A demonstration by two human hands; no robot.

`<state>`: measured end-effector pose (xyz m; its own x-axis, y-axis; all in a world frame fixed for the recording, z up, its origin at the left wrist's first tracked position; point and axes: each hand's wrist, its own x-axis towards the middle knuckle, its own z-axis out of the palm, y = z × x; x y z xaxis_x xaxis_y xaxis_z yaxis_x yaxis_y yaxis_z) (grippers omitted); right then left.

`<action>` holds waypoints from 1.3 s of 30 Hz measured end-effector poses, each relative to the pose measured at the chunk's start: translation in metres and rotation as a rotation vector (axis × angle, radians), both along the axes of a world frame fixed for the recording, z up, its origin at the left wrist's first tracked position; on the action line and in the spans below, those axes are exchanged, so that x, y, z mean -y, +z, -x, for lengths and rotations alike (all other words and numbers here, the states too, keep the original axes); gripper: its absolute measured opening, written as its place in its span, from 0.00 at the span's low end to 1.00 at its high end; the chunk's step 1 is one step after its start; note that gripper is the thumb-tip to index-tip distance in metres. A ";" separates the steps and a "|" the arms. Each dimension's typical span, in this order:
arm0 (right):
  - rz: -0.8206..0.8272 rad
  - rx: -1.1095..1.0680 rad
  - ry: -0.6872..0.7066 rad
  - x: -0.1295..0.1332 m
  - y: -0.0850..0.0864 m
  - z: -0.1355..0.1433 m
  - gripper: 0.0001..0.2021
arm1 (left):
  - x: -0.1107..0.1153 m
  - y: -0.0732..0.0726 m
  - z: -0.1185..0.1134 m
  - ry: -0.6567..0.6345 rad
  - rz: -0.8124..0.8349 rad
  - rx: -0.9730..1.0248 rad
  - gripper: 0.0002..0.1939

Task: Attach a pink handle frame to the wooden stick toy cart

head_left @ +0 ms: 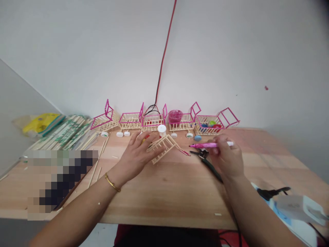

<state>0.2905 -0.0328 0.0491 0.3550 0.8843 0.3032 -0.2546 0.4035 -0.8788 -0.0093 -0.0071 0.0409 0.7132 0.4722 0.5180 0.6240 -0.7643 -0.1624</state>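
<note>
My left hand (131, 158) is closed around a small cart made of thin wooden sticks (162, 149), which is tilted above the table. A white bottle-cap wheel (161, 129) shows at the cart's far side, and its handle end, at the right, is coloured pink. My right hand (231, 160) grips a pink marker pen (207, 145), its tip pointing left towards the cart without touching it. Beneath the right hand lie dark-handled pliers (211, 168), partly hidden by it.
Along the wall stands a row of several similar carts (131, 117) with pink rims; one carries a pink-stained cup (175, 117). Packs of wrapped sticks (74, 129) and a yellow bag (42, 124) lie left. A white-and-blue object (295, 209) sits at right. A red-and-black cable (164, 51) hangs behind.
</note>
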 end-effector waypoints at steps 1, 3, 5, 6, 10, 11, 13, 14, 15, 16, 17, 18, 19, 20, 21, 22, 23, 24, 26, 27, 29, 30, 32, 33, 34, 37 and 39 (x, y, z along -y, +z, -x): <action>0.013 0.005 0.012 -0.002 -0.001 0.000 0.22 | 0.000 0.001 0.001 0.007 0.005 0.001 0.29; 0.043 0.022 0.038 -0.004 -0.002 0.000 0.23 | 0.000 0.001 0.002 0.020 0.014 0.006 0.30; 0.074 0.030 0.052 -0.005 -0.003 0.000 0.25 | -0.002 0.000 0.003 0.035 0.034 0.007 0.33; 0.087 0.028 0.052 -0.006 -0.003 0.000 0.25 | -0.003 -0.001 0.004 0.037 0.052 0.009 0.35; 0.118 0.015 0.048 -0.006 -0.003 0.001 0.26 | -0.005 -0.007 0.003 -0.007 0.153 0.046 0.36; 0.120 0.019 0.050 -0.006 -0.003 0.001 0.25 | -0.004 -0.007 0.003 -0.025 0.177 0.064 0.36; 0.123 0.023 0.056 -0.005 -0.003 0.001 0.25 | 0.000 -0.004 0.002 -0.056 0.227 0.097 0.35; 0.123 0.020 0.057 -0.005 -0.003 0.001 0.25 | 0.002 -0.001 0.002 -0.066 0.285 0.096 0.35; 0.124 0.015 0.057 -0.005 -0.003 0.001 0.25 | 0.005 0.002 0.001 -0.069 0.334 0.097 0.36; 0.127 0.010 0.057 -0.004 -0.003 0.001 0.25 | 0.007 0.005 0.001 -0.078 0.362 0.107 0.38; 0.130 0.009 0.056 -0.004 -0.003 0.001 0.25 | 0.008 0.007 0.001 -0.084 0.387 0.110 0.39; 0.134 0.013 0.056 -0.004 -0.002 0.002 0.24 | 0.009 0.009 0.000 -0.080 0.401 0.119 0.40; 0.137 0.021 0.054 -0.003 -0.002 0.002 0.24 | 0.010 0.009 -0.001 -0.070 0.406 0.132 0.42; 0.137 0.032 0.053 -0.003 -0.002 0.002 0.24 | 0.010 0.008 -0.002 -0.053 0.404 0.148 0.44; 0.136 0.044 0.054 -0.003 -0.001 0.002 0.25 | 0.010 0.005 -0.003 -0.030 0.396 0.166 0.45; 0.135 0.055 0.058 -0.002 -0.001 0.002 0.25 | 0.009 0.003 -0.004 -0.016 0.381 0.183 0.44; 0.135 0.061 0.064 -0.002 -0.001 0.002 0.26 | 0.009 0.000 -0.006 -0.001 0.365 0.196 0.43; 0.136 0.061 0.066 -0.001 -0.001 0.002 0.26 | 0.009 -0.003 -0.007 0.014 0.351 0.206 0.41; 0.146 0.046 0.064 -0.001 -0.002 0.001 0.25 | 0.008 -0.005 -0.010 0.047 0.364 0.221 0.40; 0.151 0.033 0.060 0.000 -0.002 0.001 0.24 | 0.008 -0.006 -0.011 0.044 0.372 0.232 0.40; 0.166 0.014 0.063 0.000 -0.003 0.001 0.23 | 0.008 -0.005 -0.011 0.022 0.394 0.252 0.40; 0.176 0.011 0.073 0.000 -0.003 0.001 0.23 | 0.008 -0.005 -0.011 0.008 0.403 0.260 0.40; 0.187 0.018 0.094 0.000 -0.003 0.003 0.23 | 0.006 -0.004 -0.010 -0.009 0.419 0.266 0.39; 0.188 0.027 0.106 0.000 -0.003 0.004 0.22 | 0.006 -0.005 -0.009 -0.014 0.422 0.268 0.39; 0.186 0.039 0.117 0.001 -0.002 0.005 0.21 | 0.005 -0.005 -0.008 -0.019 0.423 0.269 0.39; 0.181 0.084 0.155 0.001 -0.001 0.006 0.20 | 0.002 -0.006 -0.006 -0.025 0.419 0.277 0.39; 0.186 0.115 0.166 0.002 -0.002 0.004 0.19 | 0.001 -0.006 -0.005 -0.022 0.419 0.280 0.39</action>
<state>0.2867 -0.0349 0.0470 0.1734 0.9717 0.1602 -0.1982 0.1938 -0.9608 -0.0041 -0.0080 0.0353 0.5864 0.6670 0.4596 0.5827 -0.7415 0.3326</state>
